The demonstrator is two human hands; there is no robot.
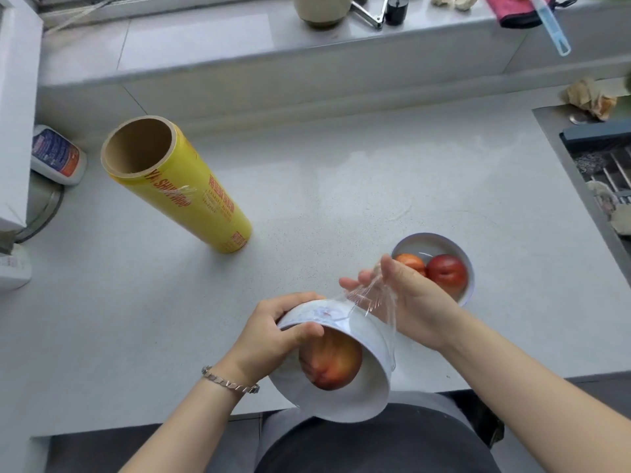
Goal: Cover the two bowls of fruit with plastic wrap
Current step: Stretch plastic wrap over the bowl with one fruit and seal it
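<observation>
The left hand [273,332] grips a tilted white ceramic bowl [345,401]; the right hand [413,302] pinches clear plastic wrap [370,297] stretched off its base. A second white fruit bowl [433,237] sits just beyond.

The tall yellow plastic-wrap roll [191,196] carries red lettering, and its cardboard core is brown. The tilted white ceramic bowl [358,397] has a faint blue and pink motif outside. The round fruit [333,361] in it blends red into orange. The second white bowl [433,237] holds an orange fruit [411,262] and a deep red fruit [446,273]. The stretched clear plastic film [370,295] glints white. The pale grey stone bench [341,186] is finely speckled.
</observation>
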